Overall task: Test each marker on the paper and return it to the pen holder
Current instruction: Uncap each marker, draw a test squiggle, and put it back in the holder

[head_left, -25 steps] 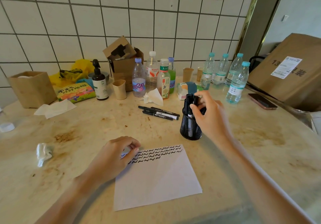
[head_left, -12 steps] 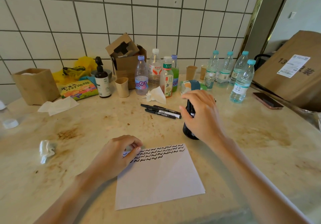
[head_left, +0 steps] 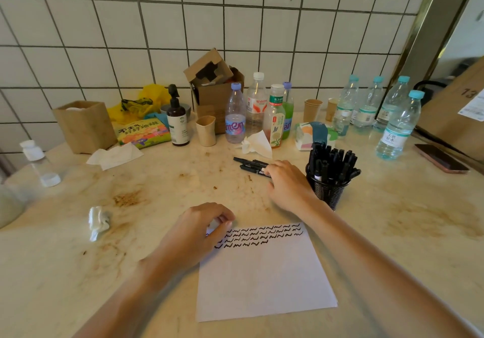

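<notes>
**Now at the loose markers**

Three black markers (head_left: pixel 252 166) lie side by side on the worktop (head_left: pixel 157 196), just left of the black mesh pen holder (head_left: pixel 328 192), which stands packed with capped markers. The right hand (head_left: pixel 288 184) reaches over their near ends, fingers (head_left: pixel 272 171) touching them; whether they grip one I cannot tell. The left hand (head_left: pixel 195 235) rests, fingers loosely curled, on the top left corner of the white paper (head_left: pixel 264 280), beside rows of black squiggles. Bottles (head_left: pixel 256 107) line the tiled wall behind.
</notes>
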